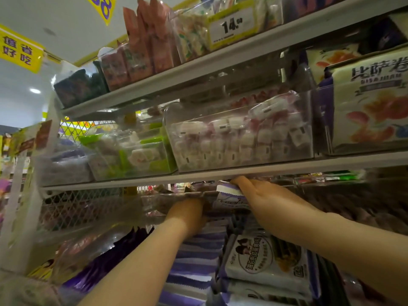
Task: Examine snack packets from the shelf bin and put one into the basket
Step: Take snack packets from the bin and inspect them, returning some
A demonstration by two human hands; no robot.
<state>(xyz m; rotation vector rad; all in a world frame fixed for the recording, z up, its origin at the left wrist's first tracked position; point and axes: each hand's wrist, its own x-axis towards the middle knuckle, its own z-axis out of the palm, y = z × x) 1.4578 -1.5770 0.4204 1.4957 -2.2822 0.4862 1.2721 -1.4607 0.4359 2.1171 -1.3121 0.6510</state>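
Observation:
Both my arms reach up into a clear shelf bin [174,200] under the middle shelf. My right hand [262,193] grips a white and purple snack packet [229,196] at its top edge, just below the shelf lip. My left hand [187,214] is pushed into the bin beside it, fingers curled out of sight among the packets; whether it holds one I cannot tell. Below my arms lie more white and purple packets [265,259] stacked in rows. No basket is in view.
The grey shelf edge [198,177] sits right above my hands. On it stand clear bins of pink-white sweets [240,140] and green-white sweets [132,153]. A large white box [371,102] stands at the right. A metal mesh panel [77,208] backs the shelf at the left.

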